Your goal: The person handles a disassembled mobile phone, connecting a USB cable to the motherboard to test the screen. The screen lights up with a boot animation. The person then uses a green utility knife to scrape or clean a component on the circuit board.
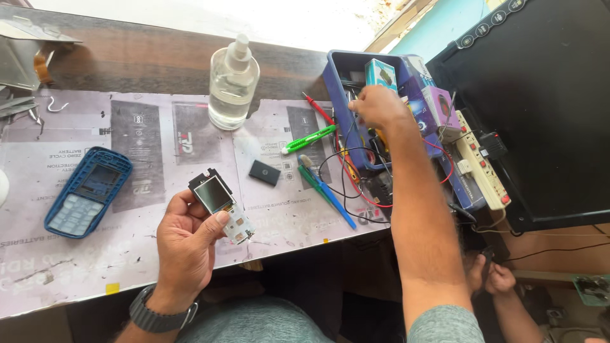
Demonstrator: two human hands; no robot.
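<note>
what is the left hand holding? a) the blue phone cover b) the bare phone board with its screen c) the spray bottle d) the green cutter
b: the left hand grips the phone board with its small screen, while the blue phone cover lies apart on the table.

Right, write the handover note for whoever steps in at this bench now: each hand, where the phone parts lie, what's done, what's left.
Left hand: holds the stripped phone board with its screen just above the mat, fingers around its lower half.
Right hand: reaching into the blue tool bin; whether it grips anything cannot be seen.
Parts: blue front cover with keypad lies on the mat at left; small black square part lies mid-mat.
Nearby: green cutter, blue-handled tool, clear spray bottle.
Done: cover is off the board.
Left: board not yet refitted in its cover.
</note>
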